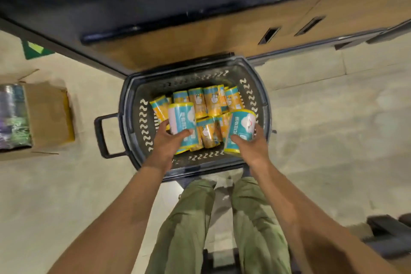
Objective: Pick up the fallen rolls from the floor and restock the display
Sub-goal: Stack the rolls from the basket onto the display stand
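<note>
Head view, looking straight down. A dark perforated basket (133, 122) stands on the pale floor (333, 118), just in front of the wood-panelled base of the display unit (200, 35); its side handle (101, 135) projects to the left. The basket holds a packed layer of orange-and-teal rolls (211, 100) lying side by side. The left hand (166, 140) grips a teal roll (181, 122) at the left of the basket, thumb and fingers curled round its lower part. The right hand (251, 144) grips a second teal roll (241, 124), tilted, near the basket's right wall. Both held rolls sit above the packed layer. An open cardboard box (49, 113) rests on the floor well to the left. Green trousers (189, 218) show between the forearms
</note>
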The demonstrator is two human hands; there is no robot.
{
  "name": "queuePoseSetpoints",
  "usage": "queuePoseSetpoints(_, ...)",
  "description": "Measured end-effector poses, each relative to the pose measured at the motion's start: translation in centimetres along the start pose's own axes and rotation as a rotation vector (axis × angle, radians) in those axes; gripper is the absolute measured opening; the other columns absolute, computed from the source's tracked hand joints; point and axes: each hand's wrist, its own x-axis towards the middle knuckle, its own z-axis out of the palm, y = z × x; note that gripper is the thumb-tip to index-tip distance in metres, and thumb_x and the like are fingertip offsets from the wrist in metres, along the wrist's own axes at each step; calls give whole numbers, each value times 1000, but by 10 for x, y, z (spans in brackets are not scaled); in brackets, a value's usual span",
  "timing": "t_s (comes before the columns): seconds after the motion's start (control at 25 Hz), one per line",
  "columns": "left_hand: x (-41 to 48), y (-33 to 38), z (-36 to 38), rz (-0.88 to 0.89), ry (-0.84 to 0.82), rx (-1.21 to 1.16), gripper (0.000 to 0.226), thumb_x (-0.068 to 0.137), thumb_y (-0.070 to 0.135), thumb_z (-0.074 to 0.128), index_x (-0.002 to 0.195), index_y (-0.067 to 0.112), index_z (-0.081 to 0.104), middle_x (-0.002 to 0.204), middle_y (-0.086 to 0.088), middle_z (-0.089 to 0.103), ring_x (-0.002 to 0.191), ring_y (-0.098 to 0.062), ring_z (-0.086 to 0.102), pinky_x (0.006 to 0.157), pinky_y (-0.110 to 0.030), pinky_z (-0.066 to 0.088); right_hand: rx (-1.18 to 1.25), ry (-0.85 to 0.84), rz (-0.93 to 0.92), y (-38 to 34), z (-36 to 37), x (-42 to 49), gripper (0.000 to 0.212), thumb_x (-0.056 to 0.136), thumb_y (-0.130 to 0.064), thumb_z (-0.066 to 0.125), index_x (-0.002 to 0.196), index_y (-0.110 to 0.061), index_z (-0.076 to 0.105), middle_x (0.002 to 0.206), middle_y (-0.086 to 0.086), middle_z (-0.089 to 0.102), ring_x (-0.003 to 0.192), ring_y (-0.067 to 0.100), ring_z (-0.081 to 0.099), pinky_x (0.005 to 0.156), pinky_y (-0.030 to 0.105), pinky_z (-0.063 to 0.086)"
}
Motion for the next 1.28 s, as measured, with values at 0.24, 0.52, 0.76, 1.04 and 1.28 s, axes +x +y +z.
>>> queuePoseSetpoints(0.24, -191, 89, -34, 38, -45, -96, 81, 64, 40, 94, 134, 28, 55, 119, 2, 71, 97, -18, 74, 84, -41, 62, 242, -238, -15, -90, -96, -161, 70, 57, -35, 75, 124, -26, 60, 116, 7, 74, 98, 25, 73, 93, 52, 59)
queuePoseSetpoints(0.52, -379, 220, -33, 297, -28, -240, 55, 76, 17, 88, 123, 20, 60, 111, -5, 75, 90, -21, 75, 72, -36, 62, 358, -349, -204, -218, -204, -284, 62, 77, -27, 83, 131, -16, 55, 121, 11, 73, 104, 32, 72, 88, 52, 60)
queuePoseSetpoints(0.76, -450, 268, -45, 405, -23, -402, 52, 82, 22, 84, 128, 20, 60, 117, -5, 74, 98, -24, 75, 77, -40, 62, 348, -422, -334, -287, -260, -327, 62, 78, -25, 85, 132, -16, 57, 122, 11, 73, 105, 32, 73, 85, 48, 61)
queuePoseSetpoints(1.04, -451, 355, -77, 488, -6, -457, 55, 75, 36, 89, 124, 30, 63, 122, 1, 72, 104, -21, 73, 94, -52, 58, 303, -428, -549, -408, -272, -321, 49, 87, -25, 80, 132, -17, 61, 117, 8, 75, 98, 25, 75, 83, 42, 62)
queuePoseSetpoints(1.28, -414, 449, -101, 520, -30, -362, 95, 63, 57, 91, 144, 30, 49, 131, 4, 66, 111, -18, 68, 95, -45, 57, 348, -437, -615, -498, -253, -316, 38, 90, -25, 77, 125, -23, 64, 117, 7, 76, 105, 27, 73, 93, 46, 58)
